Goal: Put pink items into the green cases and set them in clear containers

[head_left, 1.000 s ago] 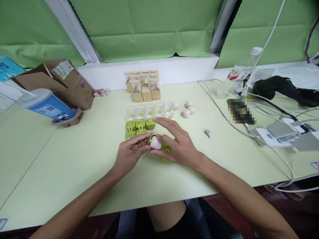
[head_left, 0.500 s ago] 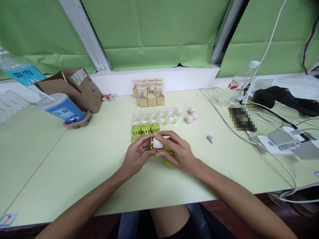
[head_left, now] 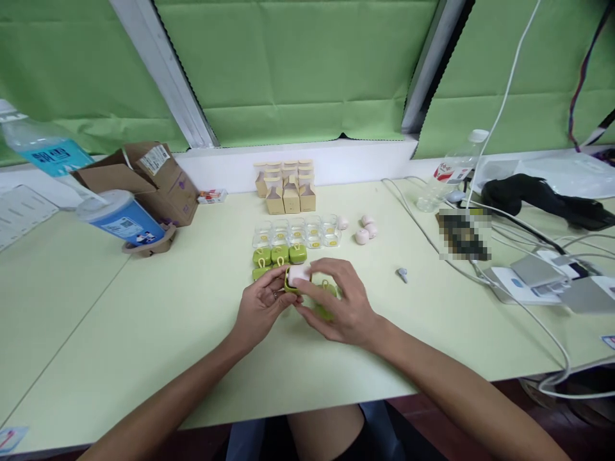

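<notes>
Held at the table's middle by my left hand (head_left: 262, 304) is a small green case (head_left: 289, 286), its fingers and thumb closed on the sides. A pale pink rounded piece (head_left: 298, 274) sits in the case's opening, partly sticking out. My right hand (head_left: 343, 301) has its thumb on the face of the pink piece, with the index finger at its upper right edge. Under and beyond the right hand, more green cases (head_left: 325, 309) are partly hidden. Several green cases with loops (head_left: 280, 255) stand just past my left hand.
Behind the green cases lie rows of clear plastic cases (head_left: 298, 230), with pink pieces (head_left: 368, 230) to their right. Small open cardboard boxes (head_left: 291, 195) stand farther back. An earbud (head_left: 402, 274), cables and a bottle (head_left: 454, 169) are at right; a carton (head_left: 158, 182) and blue cup (head_left: 122, 218) at left.
The right hand's fingers have spread and shifted, its thumb now across the pink piece. The case has tipped slightly in my left hand. The view has tilted up a little.
</notes>
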Motion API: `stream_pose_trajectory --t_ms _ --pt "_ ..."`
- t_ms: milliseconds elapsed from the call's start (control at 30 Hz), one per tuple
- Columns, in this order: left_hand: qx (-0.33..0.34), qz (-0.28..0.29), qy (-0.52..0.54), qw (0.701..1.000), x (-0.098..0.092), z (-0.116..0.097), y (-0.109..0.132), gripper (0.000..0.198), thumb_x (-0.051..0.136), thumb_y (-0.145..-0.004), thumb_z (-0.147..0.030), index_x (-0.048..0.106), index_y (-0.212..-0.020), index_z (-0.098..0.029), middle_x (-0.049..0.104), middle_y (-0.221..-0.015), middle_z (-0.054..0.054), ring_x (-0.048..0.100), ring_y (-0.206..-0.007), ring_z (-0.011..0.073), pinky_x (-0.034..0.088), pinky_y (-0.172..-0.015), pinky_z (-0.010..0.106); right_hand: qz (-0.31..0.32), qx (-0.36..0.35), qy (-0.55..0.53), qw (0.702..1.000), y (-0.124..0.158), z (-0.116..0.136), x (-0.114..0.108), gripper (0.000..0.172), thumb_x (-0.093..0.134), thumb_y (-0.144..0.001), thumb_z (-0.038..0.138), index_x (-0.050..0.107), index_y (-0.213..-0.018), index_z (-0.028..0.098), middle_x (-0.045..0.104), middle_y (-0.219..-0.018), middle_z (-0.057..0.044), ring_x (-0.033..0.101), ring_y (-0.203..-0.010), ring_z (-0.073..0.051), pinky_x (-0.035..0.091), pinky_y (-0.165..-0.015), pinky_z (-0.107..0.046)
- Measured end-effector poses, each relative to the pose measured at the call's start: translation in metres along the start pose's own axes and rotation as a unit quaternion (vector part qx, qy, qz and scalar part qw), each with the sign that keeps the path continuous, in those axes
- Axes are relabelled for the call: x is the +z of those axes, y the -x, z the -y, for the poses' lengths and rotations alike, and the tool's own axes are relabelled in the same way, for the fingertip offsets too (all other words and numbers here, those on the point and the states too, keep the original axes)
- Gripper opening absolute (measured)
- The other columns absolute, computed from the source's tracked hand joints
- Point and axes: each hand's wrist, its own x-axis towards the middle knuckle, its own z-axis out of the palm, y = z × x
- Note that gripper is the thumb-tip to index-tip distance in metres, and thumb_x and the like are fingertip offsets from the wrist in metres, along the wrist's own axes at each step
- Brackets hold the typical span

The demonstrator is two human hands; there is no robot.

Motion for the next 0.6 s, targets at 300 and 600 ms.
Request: stream_pose_trajectory --t_ms 300,600 --pt "0.077 0.021 -0.092 0.993 -0.003 -0.004 0.002 0.030 0.070 -0.104 -0.043 0.081 -0.114 -0.017 0.082 -0.085 0.006 0.078 -0.064 0.0169 0.067 -0.061 0.030 0.040 0.114 -0.134 0.984 0.004 -0.013 -0.002 0.050 0.065 -0.108 0.022 0.058 -0.156 0.030 0.067 -0.137 -0.014 0.068 -0.129 -0.026 0.066 -0.097 -0.041" --pt "0.177 -0.281 -0.236 0.913 -0.053 0.014 -0.030 0.032 0.071 -0.096 -0.030 0.065 -0.126 -0.023 0.064 -0.116 0.006 0.067 -0.104 0.0190 0.057 -0.091 0.034 0.035 0.450 -0.341 0.825 -0.002 -0.059 -0.021 0.072 0.092 -0.084 0.047 0.061 -0.146 0.027 0.073 -0.107 -0.002 0.072 -0.080 -0.017 0.064 -0.072 -0.033"
